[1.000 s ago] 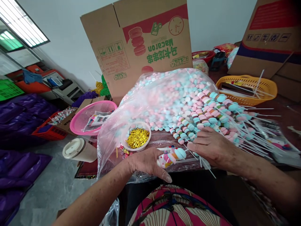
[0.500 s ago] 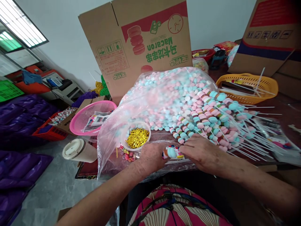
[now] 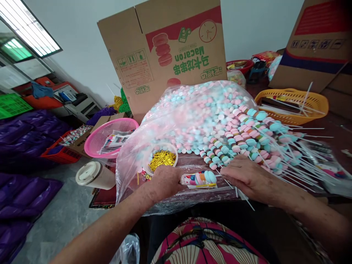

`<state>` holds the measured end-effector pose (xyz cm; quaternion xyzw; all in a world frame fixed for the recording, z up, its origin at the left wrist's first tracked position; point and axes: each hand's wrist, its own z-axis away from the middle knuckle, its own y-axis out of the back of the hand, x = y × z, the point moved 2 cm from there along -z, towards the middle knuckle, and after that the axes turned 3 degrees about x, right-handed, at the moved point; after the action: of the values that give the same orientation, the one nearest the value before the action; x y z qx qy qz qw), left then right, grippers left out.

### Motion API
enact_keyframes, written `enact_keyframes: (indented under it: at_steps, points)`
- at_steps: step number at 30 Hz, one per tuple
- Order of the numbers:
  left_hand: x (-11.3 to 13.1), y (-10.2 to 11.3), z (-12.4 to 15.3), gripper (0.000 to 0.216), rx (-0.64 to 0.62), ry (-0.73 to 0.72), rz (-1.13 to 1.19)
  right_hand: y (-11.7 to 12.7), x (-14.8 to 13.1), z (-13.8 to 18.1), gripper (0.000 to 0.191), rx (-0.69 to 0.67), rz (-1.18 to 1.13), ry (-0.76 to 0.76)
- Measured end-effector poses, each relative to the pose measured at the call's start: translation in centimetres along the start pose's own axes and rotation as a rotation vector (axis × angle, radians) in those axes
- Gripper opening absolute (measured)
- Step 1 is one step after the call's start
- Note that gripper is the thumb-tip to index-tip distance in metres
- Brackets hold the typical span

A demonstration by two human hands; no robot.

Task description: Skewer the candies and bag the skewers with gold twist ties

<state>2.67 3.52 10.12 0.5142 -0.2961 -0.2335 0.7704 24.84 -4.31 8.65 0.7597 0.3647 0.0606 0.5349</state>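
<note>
Between my hands lies a small printed plastic bag (image 3: 192, 179) with a pink, blue and orange marshmallow skewer (image 3: 210, 177) partly inside it. My left hand (image 3: 168, 180) is closed on the left end of the bag. My right hand (image 3: 244, 176) pinches the white stick at the skewer's right end. A round tub of gold twist ties (image 3: 163, 158) stands just behind my left hand, with a few colourful candy rings (image 3: 145, 176) beside it. Behind my right hand, finished-looking marshmallow skewers (image 3: 247, 134) are heaped, their white sticks pointing right.
A large clear bag of pink and blue marshmallows (image 3: 189, 110) fills the table's middle, before a cardboard box (image 3: 165, 47). On the left are a pink basket (image 3: 89, 141) and a lidded cup (image 3: 96, 175). An orange basket (image 3: 310, 113) with sticks stands at the right.
My hands have moved apart, the left one leftward and the right one slightly right. More of the printed bag and the skewer now shows between them.
</note>
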Motion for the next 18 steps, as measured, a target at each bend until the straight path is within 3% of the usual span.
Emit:
enact_keyframes:
  at_steps: [2,4,8,11,15,18]
  points:
    - [0.5,-0.4,0.0,0.034,0.066,0.097,-0.172,0.2,-0.1,0.2,0.030,-0.012,-0.058,-0.060]
    - [0.8,-0.6,0.2,0.034,0.070,0.127,-0.195,0.1,-0.1,0.3,0.031,-0.034,-0.103,-0.105]
    - [1.0,-0.5,0.4,0.052,0.026,-0.039,0.292,-0.4,-0.3,0.2,0.032,0.000,-0.063,-0.053]
    - [0.9,-0.6,0.4,0.047,-0.150,-0.162,0.635,-0.2,-0.5,-0.1,0.028,0.077,0.080,0.085]
    - [0.7,-1.0,0.1,0.036,-0.506,-0.050,0.897,0.9,-0.9,-0.2,0.022,0.174,0.276,0.233]
    - [0.8,-1.1,-0.2,0.032,-0.590,-0.016,0.966,1.1,-1.5,-0.3,0.020,0.161,0.272,0.301]
